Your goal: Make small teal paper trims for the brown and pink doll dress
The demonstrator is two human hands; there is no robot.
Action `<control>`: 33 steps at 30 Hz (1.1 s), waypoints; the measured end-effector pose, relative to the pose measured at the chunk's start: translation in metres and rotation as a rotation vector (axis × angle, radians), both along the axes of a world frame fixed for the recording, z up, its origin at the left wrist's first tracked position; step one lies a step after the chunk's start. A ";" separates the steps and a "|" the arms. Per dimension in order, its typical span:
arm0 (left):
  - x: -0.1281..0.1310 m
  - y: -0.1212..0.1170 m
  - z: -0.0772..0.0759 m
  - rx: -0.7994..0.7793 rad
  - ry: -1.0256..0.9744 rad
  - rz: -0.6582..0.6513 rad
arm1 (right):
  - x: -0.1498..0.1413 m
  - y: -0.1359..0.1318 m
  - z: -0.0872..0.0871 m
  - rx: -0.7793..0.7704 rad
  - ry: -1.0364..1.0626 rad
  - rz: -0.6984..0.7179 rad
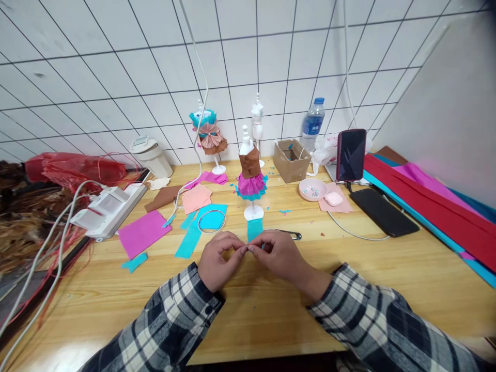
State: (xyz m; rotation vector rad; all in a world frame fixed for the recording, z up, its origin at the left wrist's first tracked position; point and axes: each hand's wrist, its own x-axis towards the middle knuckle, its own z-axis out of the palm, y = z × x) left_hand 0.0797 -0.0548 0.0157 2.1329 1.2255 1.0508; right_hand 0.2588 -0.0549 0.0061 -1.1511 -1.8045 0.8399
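Note:
My left hand (222, 258) and my right hand (277, 254) meet above the table's front half, each with thumb and forefinger pinched together. Whatever lies between the fingertips is too small to name. Just beyond them is a strip of turquoise crepe paper (254, 229), partly hidden by my fingers. Behind it stands a small white dress form (253, 212) wearing a brown paper top (250, 164) and a ruffled magenta skirt (251, 184) with a turquoise hem. A dark-handled tool (295, 235), perhaps scissors, lies partly behind my right hand. Left of my hands, a thin metal ring (199, 223) rests on turquoise paper (188, 241).
Magenta paper (144, 233) and a power strip (112, 209) lie left. Behind are a decorated dress form (209, 137), a bare one (257, 116), a cardboard box (291, 161) and a water bottle (313, 124). Right are a bead bowl (312, 190), phone (351, 155), black slab (383, 212) and paper rolls (430, 206).

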 end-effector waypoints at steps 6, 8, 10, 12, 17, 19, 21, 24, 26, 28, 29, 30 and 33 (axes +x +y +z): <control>0.003 0.001 0.001 0.015 0.000 0.033 | 0.000 0.002 -0.001 0.010 0.004 0.010; 0.003 0.001 0.001 0.020 0.013 0.042 | 0.000 0.002 -0.001 0.012 0.001 0.026; 0.002 0.002 0.001 0.022 0.025 0.050 | 0.001 0.001 -0.001 0.031 -0.009 0.036; 0.002 0.002 0.000 0.024 0.035 0.052 | 0.001 0.000 -0.001 0.051 -0.029 0.040; 0.003 0.002 0.000 0.020 0.049 0.050 | 0.002 -0.002 0.001 0.085 -0.126 0.029; 0.004 0.002 0.000 0.016 0.052 0.041 | 0.002 -0.002 0.002 0.099 -0.155 0.011; 0.004 0.001 0.000 0.010 0.062 0.033 | 0.002 -0.003 0.003 0.112 -0.180 -0.007; 0.005 0.000 0.000 0.006 0.077 0.040 | 0.001 -0.004 0.004 0.129 -0.205 -0.022; 0.004 0.000 -0.001 0.002 0.074 0.048 | 0.001 -0.005 0.005 0.135 -0.214 -0.018; 0.004 0.000 -0.001 -0.004 0.071 0.050 | 0.001 -0.006 0.005 0.144 -0.228 -0.019; 0.004 0.000 -0.001 -0.008 0.073 0.048 | 0.001 -0.006 0.005 0.150 -0.239 -0.025; 0.004 0.001 -0.001 -0.011 0.078 0.046 | 0.002 -0.006 0.005 0.156 -0.250 -0.033; 0.005 0.001 -0.001 -0.012 0.096 0.039 | 0.002 -0.005 0.004 0.165 -0.271 -0.045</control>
